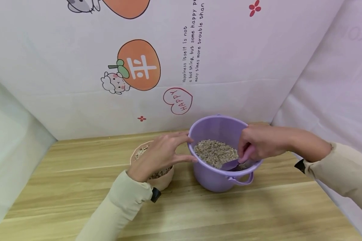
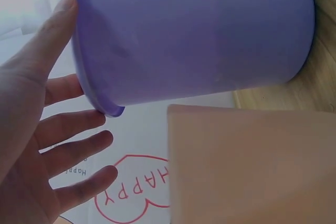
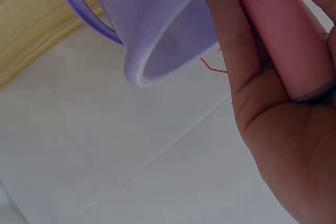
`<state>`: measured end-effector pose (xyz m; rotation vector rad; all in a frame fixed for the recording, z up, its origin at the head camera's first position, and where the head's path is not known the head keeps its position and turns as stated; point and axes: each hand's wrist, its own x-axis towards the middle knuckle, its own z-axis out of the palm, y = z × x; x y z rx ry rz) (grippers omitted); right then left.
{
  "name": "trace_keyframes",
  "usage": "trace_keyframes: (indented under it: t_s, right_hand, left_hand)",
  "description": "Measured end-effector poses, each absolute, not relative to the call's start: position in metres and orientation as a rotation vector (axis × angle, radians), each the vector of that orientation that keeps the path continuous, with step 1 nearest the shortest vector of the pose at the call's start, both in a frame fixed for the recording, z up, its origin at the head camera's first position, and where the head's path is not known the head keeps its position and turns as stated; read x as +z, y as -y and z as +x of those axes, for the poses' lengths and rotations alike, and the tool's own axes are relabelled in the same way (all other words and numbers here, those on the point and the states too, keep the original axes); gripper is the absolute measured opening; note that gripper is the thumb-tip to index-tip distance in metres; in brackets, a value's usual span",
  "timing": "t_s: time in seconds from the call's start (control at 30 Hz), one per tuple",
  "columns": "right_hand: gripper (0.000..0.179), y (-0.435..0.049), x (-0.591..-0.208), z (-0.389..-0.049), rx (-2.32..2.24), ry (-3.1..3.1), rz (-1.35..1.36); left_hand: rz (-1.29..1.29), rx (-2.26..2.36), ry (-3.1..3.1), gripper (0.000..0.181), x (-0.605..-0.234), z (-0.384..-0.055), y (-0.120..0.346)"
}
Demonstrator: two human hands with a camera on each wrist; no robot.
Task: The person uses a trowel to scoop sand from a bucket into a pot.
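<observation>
A purple bucket (image 1: 211,182) stands upright, partly filled with loose, grey-brown gravel-like grains (image 1: 214,152). Inside it, the right hand (image 1: 257,140) grips the pink handle (image 3: 286,30) of a small trowel, whose purple blade (image 1: 230,164) dips into the grains near the front wall. The left hand (image 1: 161,150) rests its thumb and index fingertip against the bucket's left rim (image 2: 79,40), with the other fingers spread apart. Below the left hand sits a peach-coloured pot (image 1: 163,180) holding similar grains, partly hidden by that hand and wrist.
Both containers stand on a wood-grain table (image 1: 199,217), close to a white back sheet (image 1: 229,67) printed with orange fruit and lettering. White sheets also hang at both sides. The bucket's side handle (image 1: 242,180) sticks out at its front.
</observation>
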<state>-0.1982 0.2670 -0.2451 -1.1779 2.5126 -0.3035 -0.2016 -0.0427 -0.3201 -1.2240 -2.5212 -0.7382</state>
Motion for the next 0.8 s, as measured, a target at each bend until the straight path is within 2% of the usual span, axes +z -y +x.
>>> trace_keyframes:
  t_s: [0.17, 0.8]
  right_hand:
    - [0.031, -0.268, -0.252, -0.199, -0.358, -2.456, -1.144]
    - [0.03, -0.277, -0.276, -0.198, -0.493, -2.516, -1.332]
  left_hand:
    - [-1.228, -0.722, 2.522, 0.049, -0.319, -0.202, 0.041]
    - [-1.242, -0.745, 2.476, 0.048, -0.323, -0.201, 0.041]
